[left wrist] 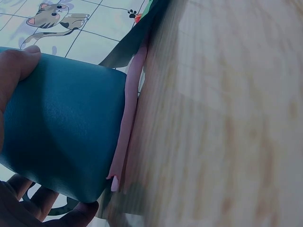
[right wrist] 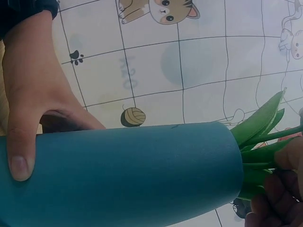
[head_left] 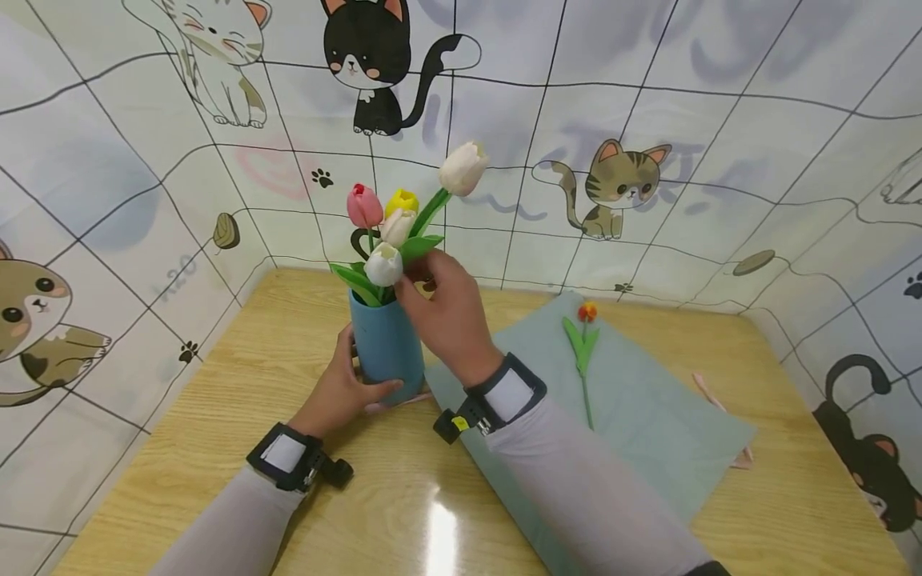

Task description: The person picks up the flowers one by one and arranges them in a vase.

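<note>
A blue vase stands upright on the table, wrapped from the left by my left hand, thumb across its front. Its mouth holds artificial tulips: a pink tulip, a yellow tulip and several whitish ones, including a white tulip in front. The tallest, a pale tulip, leans right above the others. My right hand is at the vase's mouth, fingertips pinching among the green stems, apparently the pale tulip's. In the left wrist view, a pink ribbon runs beside the vase's base.
A sheet of grey-green wrapping paper lies on the wooden table to the right, under my right forearm. On it rests an orange tulip with green leaves. Pink ribbon shows at its right edge. A cat-patterned cloth stands behind.
</note>
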A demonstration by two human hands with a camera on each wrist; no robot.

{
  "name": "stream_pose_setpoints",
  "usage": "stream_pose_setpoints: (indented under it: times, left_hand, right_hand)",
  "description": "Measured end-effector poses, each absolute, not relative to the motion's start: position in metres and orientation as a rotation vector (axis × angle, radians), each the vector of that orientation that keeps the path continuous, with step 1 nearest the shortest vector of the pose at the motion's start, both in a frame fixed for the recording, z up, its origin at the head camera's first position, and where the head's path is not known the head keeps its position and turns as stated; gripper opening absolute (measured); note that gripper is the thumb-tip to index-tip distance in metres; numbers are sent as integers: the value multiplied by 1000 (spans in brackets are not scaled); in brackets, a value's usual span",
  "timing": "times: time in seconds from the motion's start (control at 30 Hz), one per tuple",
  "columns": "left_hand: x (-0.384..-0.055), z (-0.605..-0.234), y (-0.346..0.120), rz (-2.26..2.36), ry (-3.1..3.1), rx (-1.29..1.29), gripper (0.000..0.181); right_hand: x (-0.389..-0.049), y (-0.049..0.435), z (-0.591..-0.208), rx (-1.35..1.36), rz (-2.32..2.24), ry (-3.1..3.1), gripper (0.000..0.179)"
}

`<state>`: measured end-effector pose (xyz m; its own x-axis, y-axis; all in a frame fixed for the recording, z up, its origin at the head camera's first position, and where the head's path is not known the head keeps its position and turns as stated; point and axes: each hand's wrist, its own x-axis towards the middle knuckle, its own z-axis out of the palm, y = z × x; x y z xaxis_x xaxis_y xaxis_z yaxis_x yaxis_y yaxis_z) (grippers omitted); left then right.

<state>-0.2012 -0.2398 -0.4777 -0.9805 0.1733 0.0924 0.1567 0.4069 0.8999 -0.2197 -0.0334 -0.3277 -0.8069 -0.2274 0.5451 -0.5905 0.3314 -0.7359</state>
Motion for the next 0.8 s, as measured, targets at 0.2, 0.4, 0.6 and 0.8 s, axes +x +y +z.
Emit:
stream_pose_setpoints:
  times: [0.2, 0.4, 0.6, 0.8]
  left_hand:
    - [-201, -478, -240, 1689, 2610, 308, 118]
    - [-201, -477, -240, 1689, 2603, 316, 118]
    - [-200, -476, -241, 1691, 2590, 306, 118]
    - [-201, -478, -241, 1691, 2602, 328, 118]
  right_hand:
    - [-225, -34, -335, 758, 1394, -2412, 19]
    - [-225, -33, -336, 725, 1471, -2374, 18]
    - [-225, -34, -338, 680, 1501, -2369, 16]
    - [-226, -35, -343, 698, 1509, -2442, 21]
